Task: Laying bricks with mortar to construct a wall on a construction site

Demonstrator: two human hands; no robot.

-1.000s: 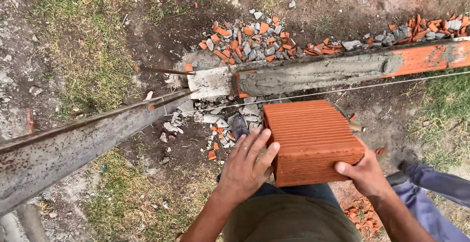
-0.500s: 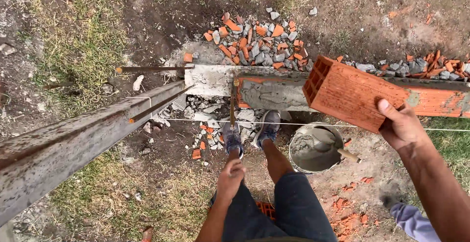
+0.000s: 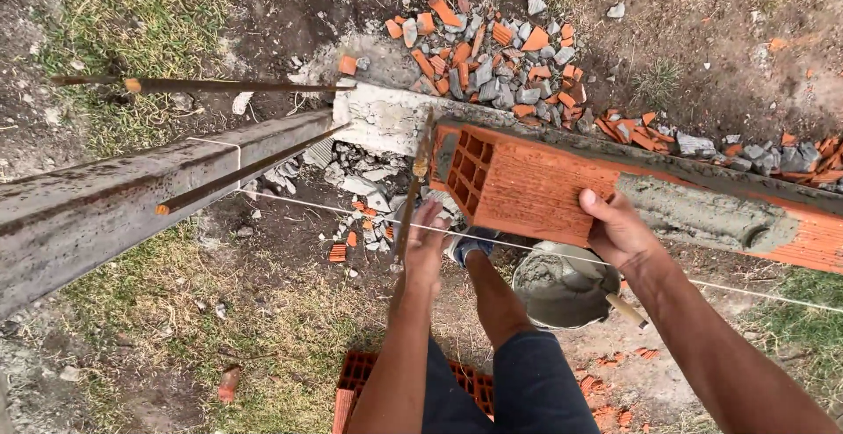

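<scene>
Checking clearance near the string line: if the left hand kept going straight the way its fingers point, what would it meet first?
Probably the taut string, which crosses right at the left hand's fingertips; the upright rebar stands just beside it. Depth is unclear from above, so the hand could pass under the string.

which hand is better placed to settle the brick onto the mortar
Right, probably. The right hand already grips the hollow orange brick at the wall's mortar bed; the left hand hangs lower, near the upright rod, off the brick.
</scene>
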